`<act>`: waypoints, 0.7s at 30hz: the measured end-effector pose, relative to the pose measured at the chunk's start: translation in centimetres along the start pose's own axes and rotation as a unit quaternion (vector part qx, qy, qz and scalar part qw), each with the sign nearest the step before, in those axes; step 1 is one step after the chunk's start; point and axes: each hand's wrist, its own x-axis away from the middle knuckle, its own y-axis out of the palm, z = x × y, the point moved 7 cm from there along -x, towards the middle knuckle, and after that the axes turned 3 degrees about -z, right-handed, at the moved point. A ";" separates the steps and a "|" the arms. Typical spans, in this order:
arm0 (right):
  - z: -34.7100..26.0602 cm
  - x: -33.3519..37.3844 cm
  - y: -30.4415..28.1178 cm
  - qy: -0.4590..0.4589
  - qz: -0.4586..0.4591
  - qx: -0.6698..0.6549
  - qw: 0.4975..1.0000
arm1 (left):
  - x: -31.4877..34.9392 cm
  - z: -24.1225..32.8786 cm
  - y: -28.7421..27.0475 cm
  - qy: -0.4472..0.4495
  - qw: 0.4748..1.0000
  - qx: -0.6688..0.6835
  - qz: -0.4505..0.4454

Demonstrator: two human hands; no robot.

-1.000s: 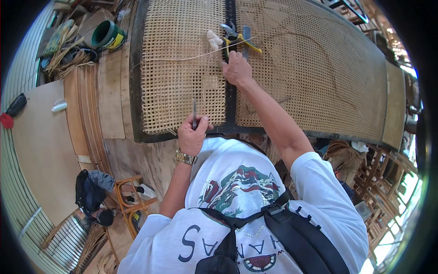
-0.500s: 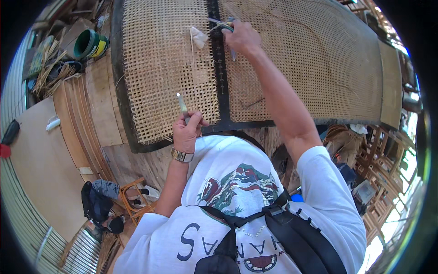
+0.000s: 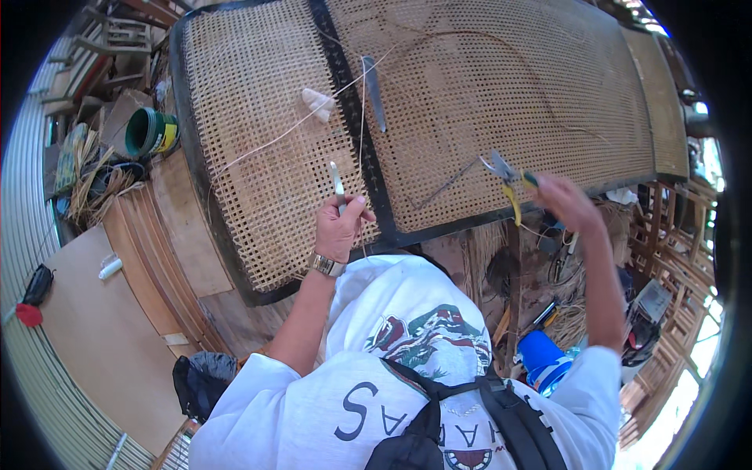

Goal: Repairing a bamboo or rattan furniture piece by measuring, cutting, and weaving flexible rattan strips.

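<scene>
The fingers (image 3: 354, 208) of the left hand (image 3: 339, 229) are clamped on a slim bladed tool (image 3: 338, 182), its pale tip pointing away from the person, over the near part of a woven cane panel (image 3: 258, 117). The fingers of the right hand (image 3: 568, 205) are at the handle end of yellow-handled shears (image 3: 513, 204); the hand is blurred, and I cannot tell whether they grip it. The shears' grey blades are spread, over the near edge of the finer-woven cane panel (image 3: 486, 86) on the right.

Between the hands runs a dark bar (image 3: 356, 117) dividing the two panels. A bent thin rod (image 3: 448, 182) lies on the right panel, one end close to the shears' blades, in the space between the hands. Beyond the left hand, a long pale strand (image 3: 274, 141) crosses the left panel and the dark bar, passing by a crumpled white piece (image 3: 319, 106) and across a flat grey bar (image 3: 375, 98).

Left of the panels are a green bucket (image 3: 166, 135), a plywood sheet (image 3: 102, 337) and a small white cylinder (image 3: 110, 267). A blue bucket (image 3: 536, 350) stands below the right forearm, with wooden frames (image 3: 677, 266) stacked farther right.
</scene>
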 end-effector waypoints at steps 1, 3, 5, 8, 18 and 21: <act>2.4 3.0 1.5 0.003 0.017 -0.231 0.973 | -0.2 -0.3 0.3 0.004 1.000 0.000 -0.004; 5.3 8.0 4.6 -0.036 -0.007 -0.347 0.937 | -0.5 -0.9 1.7 0.013 0.999 -0.042 -0.023; 7.1 11.4 8.9 -0.120 0.018 -0.515 0.849 | -0.3 -0.8 3.8 0.013 0.997 -0.056 -0.050; 7.6 14.8 13.8 -0.182 0.021 -0.580 0.794 | 0.8 -1.3 7.8 0.006 0.992 -0.084 -0.097; 14.1 19.5 15.7 -0.217 0.114 -0.530 0.812 | 8.1 -7.9 22.5 0.028 0.923 -0.235 -0.305; 16.0 21.1 16.0 -0.172 0.101 -0.530 0.824 | 10.4 -9.9 24.8 0.010 0.908 -0.238 -0.344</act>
